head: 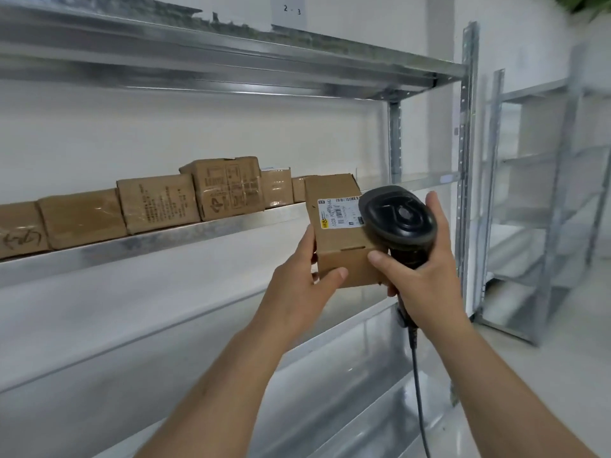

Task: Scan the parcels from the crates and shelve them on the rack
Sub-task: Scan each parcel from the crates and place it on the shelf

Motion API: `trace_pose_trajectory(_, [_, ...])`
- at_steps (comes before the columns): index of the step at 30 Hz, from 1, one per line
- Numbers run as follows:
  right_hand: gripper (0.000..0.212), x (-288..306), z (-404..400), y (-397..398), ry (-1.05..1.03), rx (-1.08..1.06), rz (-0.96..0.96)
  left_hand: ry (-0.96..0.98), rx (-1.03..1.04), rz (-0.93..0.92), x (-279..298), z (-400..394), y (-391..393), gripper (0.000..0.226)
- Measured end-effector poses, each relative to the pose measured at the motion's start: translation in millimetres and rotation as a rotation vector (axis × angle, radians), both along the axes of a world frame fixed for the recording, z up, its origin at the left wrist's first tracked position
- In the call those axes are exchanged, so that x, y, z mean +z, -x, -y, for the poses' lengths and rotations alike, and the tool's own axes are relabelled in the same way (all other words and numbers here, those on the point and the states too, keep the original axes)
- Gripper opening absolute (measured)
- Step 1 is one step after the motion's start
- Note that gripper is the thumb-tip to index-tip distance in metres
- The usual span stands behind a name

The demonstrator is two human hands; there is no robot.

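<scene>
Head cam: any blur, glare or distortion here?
Head view: right edge smeared by motion blur, second rack soft; shelf beams bow from the wide-angle lens; tape glare on the shelved parcels; parcel label partly legible, partly behind the scanner.

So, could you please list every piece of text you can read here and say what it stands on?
"2 - 3": white paper sign on the wall above the metal rack.
"5028 P02", remainder unclear: white label on the brown cardboard parcel in the left hand.
Print on shelved taped boxes: too blurred.
Handwriting on leftmost box: illegible.
</scene>
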State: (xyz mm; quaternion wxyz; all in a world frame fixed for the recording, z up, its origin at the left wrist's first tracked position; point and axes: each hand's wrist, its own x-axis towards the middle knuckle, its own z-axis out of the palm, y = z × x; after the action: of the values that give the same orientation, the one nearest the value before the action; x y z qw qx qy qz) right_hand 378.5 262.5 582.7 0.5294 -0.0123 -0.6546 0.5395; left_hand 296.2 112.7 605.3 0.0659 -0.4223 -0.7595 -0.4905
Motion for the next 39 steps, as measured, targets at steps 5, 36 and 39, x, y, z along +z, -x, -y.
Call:
trace_pose_trajectory(5, [0.101,17,-53,49,0.006,-0.048,-0.001,-0.003,-0.046,-0.04,18,-56,56,0.068])
trace_pose_trajectory(36, [0.101,86,-277,300,-0.05,0.339,0.188,0.116,0.485,-0.075,69,-253,240,0.036])
trace_pose_trajectory(39, [0.101,86,-289,322,-0.042,0.421,0.214,0.147,0.581,-0.119,67,-261,250,0.016])
